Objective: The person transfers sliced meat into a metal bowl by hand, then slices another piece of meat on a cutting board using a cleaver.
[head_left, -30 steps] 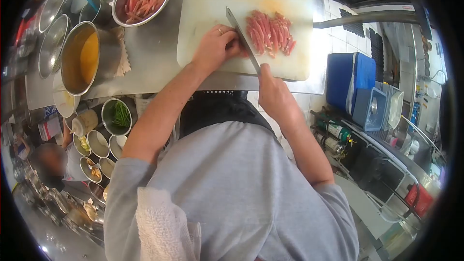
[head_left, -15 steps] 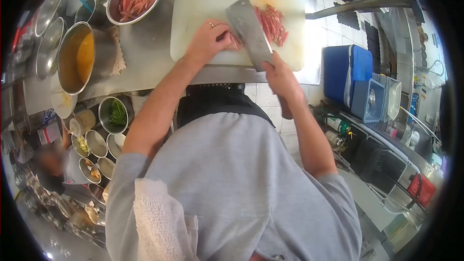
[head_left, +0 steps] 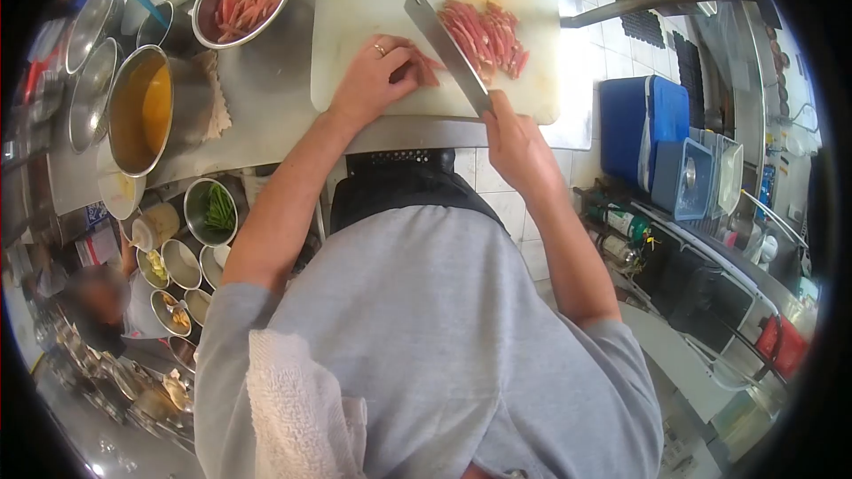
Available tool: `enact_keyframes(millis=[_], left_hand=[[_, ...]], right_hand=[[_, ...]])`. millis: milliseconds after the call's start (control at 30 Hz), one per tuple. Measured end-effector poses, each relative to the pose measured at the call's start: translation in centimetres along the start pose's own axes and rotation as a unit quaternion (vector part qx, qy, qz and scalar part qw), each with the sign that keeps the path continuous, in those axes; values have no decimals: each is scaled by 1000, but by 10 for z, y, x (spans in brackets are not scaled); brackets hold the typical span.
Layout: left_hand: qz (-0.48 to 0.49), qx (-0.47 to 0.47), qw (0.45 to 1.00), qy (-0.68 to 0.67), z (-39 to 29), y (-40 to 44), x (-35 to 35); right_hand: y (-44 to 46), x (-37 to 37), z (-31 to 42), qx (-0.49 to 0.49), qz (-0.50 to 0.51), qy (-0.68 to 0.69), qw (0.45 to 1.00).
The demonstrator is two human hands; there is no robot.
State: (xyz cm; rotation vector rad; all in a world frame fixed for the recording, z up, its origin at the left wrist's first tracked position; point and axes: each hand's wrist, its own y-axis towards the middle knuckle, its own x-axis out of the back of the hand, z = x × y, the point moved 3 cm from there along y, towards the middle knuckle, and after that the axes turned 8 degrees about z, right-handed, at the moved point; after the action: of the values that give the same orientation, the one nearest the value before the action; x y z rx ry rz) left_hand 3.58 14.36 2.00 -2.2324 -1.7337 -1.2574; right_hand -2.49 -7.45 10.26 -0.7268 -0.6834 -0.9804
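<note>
A cleaver (head_left: 450, 54) is gripped in the right hand (head_left: 522, 149), its fingers closed around the handle, which is mostly hidden by them. The blade is seen nearly edge-on, slanted over the pale cutting board (head_left: 355, 0), with its far corner pointed away from the body. Whether its edge touches the board cannot be told.

A small piece of meat (head_left: 429, 74) is held against the board by the left hand (head_left: 380, 78), whose fingers are bent and drawn close together, with a ring worn on one of them. The cleaver is placed between this piece and a heap of cut strips (head_left: 486, 38), which is spread just beside the blade on the right half of the board.

The board is laid on a metal table (head_left: 266, 80), near its front edge. To the left of the board, more strips of meat (head_left: 250, 3) are contained in a steel bowl (head_left: 205, 16). Farther left, an orange liquid (head_left: 153, 106) is held in a deep pot (head_left: 189, 111), and a beige cloth (head_left: 217, 106) is seen beside it.

Below the table's left end, cut greens (head_left: 220, 208) are kept in a round container (head_left: 196, 201), near which several smaller ones are grouped. A white towel (head_left: 293, 399) is draped over the left side of the grey shirt (head_left: 417, 310). On the right, well apart from the board, a blue box (head_left: 628, 124) is set beside a grey-blue bin (head_left: 672, 182).
</note>
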Motion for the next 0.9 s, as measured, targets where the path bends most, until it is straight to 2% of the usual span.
enact_keyframes(millis=[100, 333, 433, 533, 633, 733, 800, 833, 900], left_hand=[[0, -12, 1000, 20, -4, 3, 2], [68, -48, 994, 74, -17, 15, -17], [85, -41, 992, 81, -16, 16, -19], [85, -40, 991, 95, -15, 15, -20], [79, -45, 989, 113, -15, 17, -21], [88, -41, 990, 104, -15, 15, -18], [86, -38, 992, 81, -18, 14, -16], [68, -41, 995, 59, -18, 13, -15], [32, -50, 998, 16, -20, 15, -10]], right_hand=[[-17, 5, -9, -27, 16, -8, 999], [-26, 11, -19, -87, 59, 2, 994], [-23, 10, -17, -75, 76, 3, 994], [-29, -1, -32, -23, 53, -31, 998], [-50, 3, -45, -72, 118, -37, 990], [-72, 17, -54, -75, 96, -24, 992], [-64, 23, -70, -80, 84, 33, 993], [-57, 24, -74, -83, 77, 63, 992], [-42, 33, -62, -85, 38, 39, 995]])
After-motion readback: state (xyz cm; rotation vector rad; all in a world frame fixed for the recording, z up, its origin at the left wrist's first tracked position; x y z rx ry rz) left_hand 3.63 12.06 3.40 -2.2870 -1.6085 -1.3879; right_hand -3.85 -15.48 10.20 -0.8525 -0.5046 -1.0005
